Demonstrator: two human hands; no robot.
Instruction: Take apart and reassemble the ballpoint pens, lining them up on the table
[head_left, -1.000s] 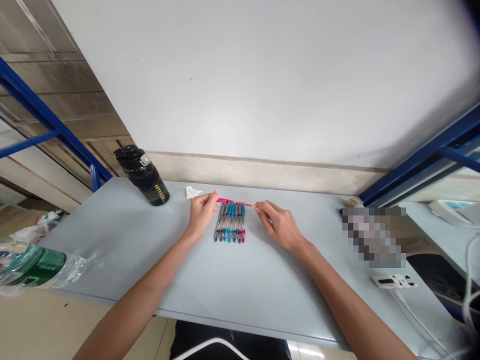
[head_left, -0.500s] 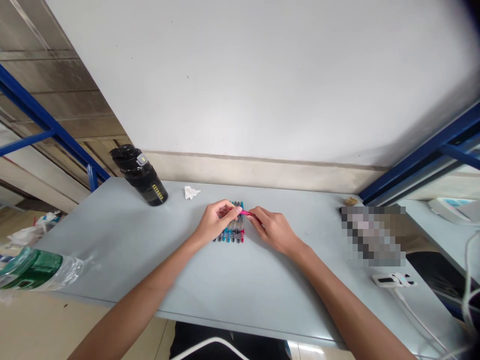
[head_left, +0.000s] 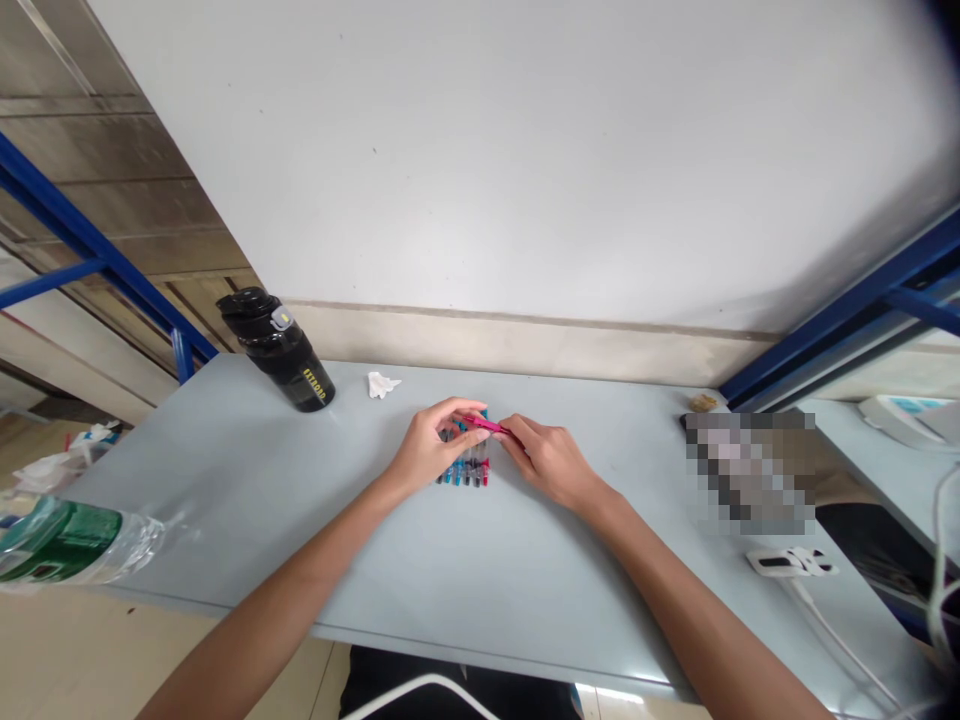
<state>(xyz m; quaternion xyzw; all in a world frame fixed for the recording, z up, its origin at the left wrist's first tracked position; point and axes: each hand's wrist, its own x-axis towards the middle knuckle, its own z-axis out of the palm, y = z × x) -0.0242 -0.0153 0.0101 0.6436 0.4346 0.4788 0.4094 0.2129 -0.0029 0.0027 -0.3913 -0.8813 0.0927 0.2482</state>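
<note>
A bright pink pen (head_left: 489, 425) is held slantwise above a row of pens. My right hand (head_left: 546, 455) is closed on its right end, with the fingers curled together. Around the pen's left end my left hand (head_left: 431, 445) has its thumb and index finger apart. The left thumb is close against the pen, but I cannot tell whether it touches. Below both hands, several clear pens (head_left: 469, 474) with blue, black and red parts lie side by side on the grey table (head_left: 360, 560). My left hand covers part of that row.
A black drink bottle (head_left: 289, 365) and a crumpled white tissue (head_left: 381, 385) are at the back left. A green-labelled plastic bottle (head_left: 75, 540) is by the left edge. On the right are a blurred-out object (head_left: 742, 470) and a white plug with cable (head_left: 791, 562).
My left thumb and index finger have parted, showing more of the pink pen between them. My right hand keeps its hold, nearly unmoved. The pens on the table show slightly differently beneath my left hand.
</note>
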